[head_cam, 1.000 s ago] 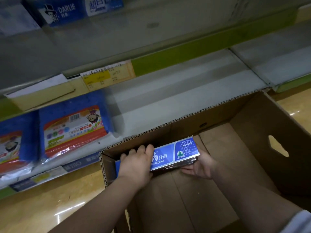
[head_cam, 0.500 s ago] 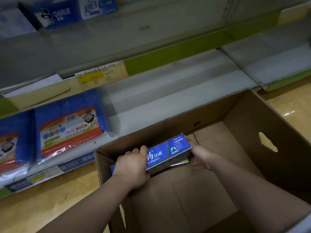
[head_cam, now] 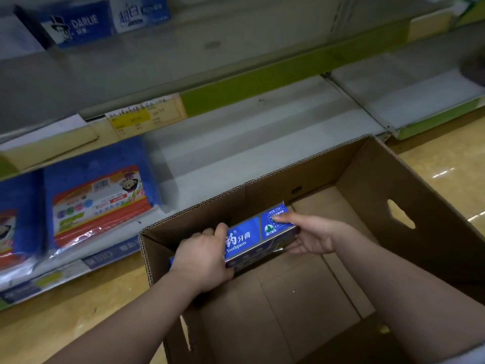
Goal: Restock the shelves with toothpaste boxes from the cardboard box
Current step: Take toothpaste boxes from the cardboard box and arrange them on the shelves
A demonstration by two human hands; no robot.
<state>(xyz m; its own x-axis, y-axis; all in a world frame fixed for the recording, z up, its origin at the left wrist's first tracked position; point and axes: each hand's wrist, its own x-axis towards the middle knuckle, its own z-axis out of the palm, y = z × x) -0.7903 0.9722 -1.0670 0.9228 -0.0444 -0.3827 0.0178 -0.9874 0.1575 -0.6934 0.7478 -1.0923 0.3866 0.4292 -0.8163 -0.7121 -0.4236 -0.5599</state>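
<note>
A stack of blue toothpaste boxes (head_cam: 252,239) is held inside the open cardboard box (head_cam: 393,179), near its far left corner. My left hand (head_cam: 203,256) grips the stack's left end, fingers curled over the top. My right hand (head_cam: 309,236) holds the right end, thumb on the top face and fingers underneath. The stack sits raised above the box floor, which is otherwise bare brown cardboard. Just behind the cardboard box lies the bare white lower shelf (head_cam: 249,143).
Blue wrapped packs (head_cam: 99,195) lie on the lower shelf to the left. Darlie toothpaste boxes (head_cam: 76,27) stand on the upper shelf at top left. A yellow price label (head_cam: 144,116) hangs on the shelf edge. Tan floor surrounds the box.
Both hands have lifted the toothpaste stack higher inside the box, and my right thumb has moved onto its top face. The view has shifted slightly.
</note>
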